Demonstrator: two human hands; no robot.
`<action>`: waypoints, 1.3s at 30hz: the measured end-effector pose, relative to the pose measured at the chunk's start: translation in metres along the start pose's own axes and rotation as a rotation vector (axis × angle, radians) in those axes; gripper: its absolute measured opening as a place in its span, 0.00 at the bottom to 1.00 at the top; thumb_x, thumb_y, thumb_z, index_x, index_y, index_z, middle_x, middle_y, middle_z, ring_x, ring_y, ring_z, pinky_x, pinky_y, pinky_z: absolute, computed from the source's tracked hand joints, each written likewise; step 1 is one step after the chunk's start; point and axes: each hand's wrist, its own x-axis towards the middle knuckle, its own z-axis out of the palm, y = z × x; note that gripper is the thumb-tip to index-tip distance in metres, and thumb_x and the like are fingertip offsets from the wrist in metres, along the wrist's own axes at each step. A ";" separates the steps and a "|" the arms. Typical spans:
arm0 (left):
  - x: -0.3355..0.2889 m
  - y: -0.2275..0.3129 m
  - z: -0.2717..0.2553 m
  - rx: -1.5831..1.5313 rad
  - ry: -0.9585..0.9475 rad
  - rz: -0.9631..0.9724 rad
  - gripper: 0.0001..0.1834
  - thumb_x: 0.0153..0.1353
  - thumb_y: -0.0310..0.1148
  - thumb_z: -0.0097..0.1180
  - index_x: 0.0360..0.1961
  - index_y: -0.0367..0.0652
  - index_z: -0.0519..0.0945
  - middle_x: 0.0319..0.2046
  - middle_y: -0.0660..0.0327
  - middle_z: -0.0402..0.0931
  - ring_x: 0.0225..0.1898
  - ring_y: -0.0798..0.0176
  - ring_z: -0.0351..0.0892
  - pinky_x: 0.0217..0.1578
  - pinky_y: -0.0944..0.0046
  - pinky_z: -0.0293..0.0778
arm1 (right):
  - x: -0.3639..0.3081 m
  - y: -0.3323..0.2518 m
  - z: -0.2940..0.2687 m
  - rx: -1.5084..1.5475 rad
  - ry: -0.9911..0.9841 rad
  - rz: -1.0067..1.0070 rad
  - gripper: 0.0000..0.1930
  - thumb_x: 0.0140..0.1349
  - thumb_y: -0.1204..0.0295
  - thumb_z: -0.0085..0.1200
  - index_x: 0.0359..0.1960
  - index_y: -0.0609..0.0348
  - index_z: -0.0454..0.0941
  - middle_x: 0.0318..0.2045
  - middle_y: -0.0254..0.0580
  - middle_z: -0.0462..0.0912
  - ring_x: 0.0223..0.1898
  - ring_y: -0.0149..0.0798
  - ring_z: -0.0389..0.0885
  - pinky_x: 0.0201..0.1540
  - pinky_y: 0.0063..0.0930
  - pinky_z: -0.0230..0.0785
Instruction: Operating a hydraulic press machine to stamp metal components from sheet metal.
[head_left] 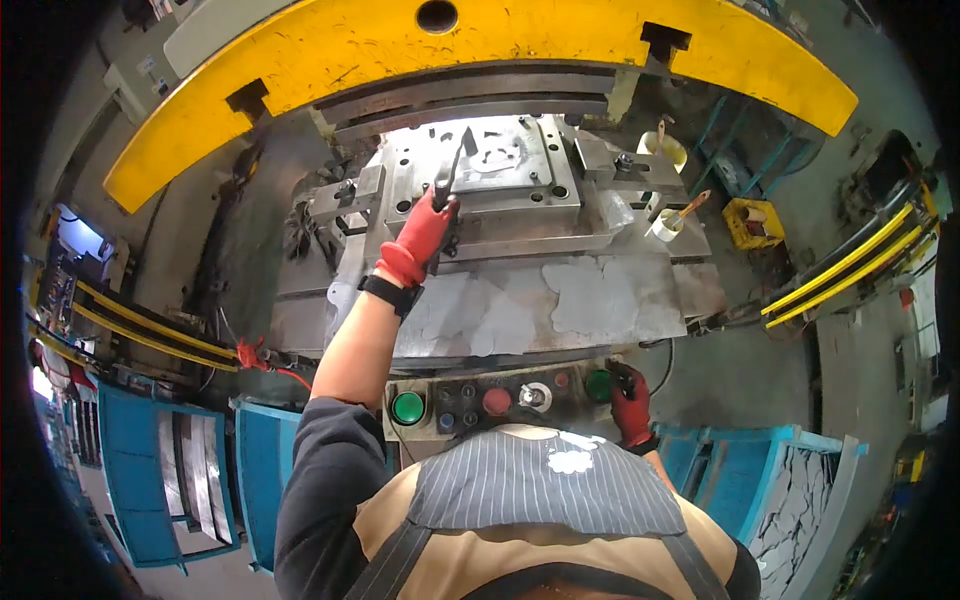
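Observation:
My left hand [428, 228], in a red glove with dark fingers, reaches forward to the near left edge of a metal die [500, 185]. It is closed around a slim, long-nosed hand tool [450, 172], whose narrow end points away over the die's bright top; its exact kind is unclear. Cutouts, holes and pins show on the die's face. Beside the right green push button [599, 385] of a control box [450, 385] is my right hand [630, 402], in a red and dark glove. Its fingers look stretched out; whether they touch the button I cannot make out.
A yellow press beam [545, 35] spans above the die. On the box are another green button [408, 407] and a red button [497, 402]. Thin grey sheet pieces [600, 300] lie on the press bed. A white cup [666, 226] with a brush stands right; blue racks [165, 470] flank me.

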 end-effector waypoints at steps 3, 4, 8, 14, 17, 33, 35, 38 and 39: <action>0.006 0.012 -0.016 0.015 0.098 0.128 0.13 0.59 0.36 0.49 0.39 0.36 0.67 0.21 0.61 0.71 0.20 0.66 0.67 0.23 0.67 0.67 | 0.007 -0.013 0.003 -0.120 -0.049 -0.065 0.11 0.57 0.77 0.48 0.42 0.61 0.71 0.40 0.41 0.76 0.42 0.33 0.74 0.44 0.23 0.66; 0.002 0.020 -0.023 -0.202 -0.021 -0.127 0.12 0.59 0.35 0.49 0.38 0.37 0.68 0.20 0.63 0.69 0.17 0.71 0.66 0.17 0.69 0.66 | 0.010 -0.011 0.006 -0.082 -0.055 -0.055 0.11 0.57 0.77 0.48 0.42 0.61 0.72 0.40 0.41 0.76 0.42 0.33 0.74 0.45 0.24 0.65; -0.065 0.013 -0.049 -0.272 0.013 -0.283 0.12 0.58 0.33 0.50 0.40 0.37 0.69 0.22 0.62 0.71 0.22 0.71 0.68 0.23 0.68 0.66 | 0.025 -0.026 0.020 -0.106 -0.116 -0.086 0.12 0.54 0.76 0.49 0.41 0.61 0.73 0.40 0.44 0.76 0.42 0.38 0.74 0.46 0.28 0.64; -0.246 -0.009 -0.081 0.249 0.341 -0.158 0.12 0.55 0.30 0.52 0.40 0.36 0.71 0.25 0.60 0.74 0.27 0.69 0.72 0.31 0.66 0.68 | 0.014 -0.016 0.034 -0.027 -0.220 -0.084 0.15 0.52 0.77 0.51 0.44 0.61 0.72 0.41 0.43 0.76 0.43 0.39 0.73 0.46 0.29 0.63; -0.295 -0.011 -0.093 -0.020 0.363 -0.574 0.15 0.53 0.29 0.53 0.42 0.37 0.72 0.31 0.52 0.76 0.34 0.58 0.75 0.37 0.63 0.68 | 0.017 -0.016 0.041 -0.048 -0.265 -0.106 0.16 0.52 0.77 0.51 0.44 0.61 0.72 0.41 0.44 0.76 0.44 0.40 0.73 0.47 0.29 0.63; -0.319 -0.129 -0.116 -0.775 0.161 -0.925 0.14 0.60 0.45 0.44 0.36 0.47 0.72 0.24 0.69 0.68 0.21 0.73 0.66 0.23 0.72 0.65 | 0.022 -0.036 0.085 -0.188 -0.359 -0.183 0.16 0.51 0.77 0.52 0.44 0.60 0.71 0.39 0.44 0.75 0.42 0.37 0.74 0.45 0.26 0.64; -0.316 -0.135 -0.113 -0.815 0.244 -1.016 0.12 0.61 0.44 0.44 0.30 0.49 0.72 0.18 0.72 0.64 0.16 0.74 0.61 0.17 0.74 0.60 | 0.020 -0.056 0.085 -0.189 -0.348 -0.191 0.17 0.50 0.77 0.52 0.44 0.61 0.71 0.39 0.43 0.76 0.42 0.37 0.74 0.44 0.26 0.64; -0.320 -0.142 -0.110 -0.714 0.299 -0.973 0.15 0.61 0.47 0.41 0.28 0.49 0.72 0.15 0.73 0.63 0.14 0.75 0.60 0.16 0.75 0.59 | 0.016 -0.049 0.081 -0.222 -0.290 -0.189 0.17 0.49 0.76 0.53 0.44 0.60 0.72 0.39 0.45 0.76 0.42 0.41 0.74 0.45 0.28 0.64; -0.312 -0.149 -0.112 -0.915 0.322 -1.077 0.21 0.61 0.53 0.39 0.26 0.47 0.74 0.12 0.73 0.60 0.12 0.74 0.58 0.14 0.74 0.58 | 0.014 -0.033 0.082 -0.211 -0.283 -0.136 0.18 0.48 0.74 0.54 0.44 0.59 0.72 0.40 0.48 0.75 0.43 0.45 0.73 0.46 0.31 0.64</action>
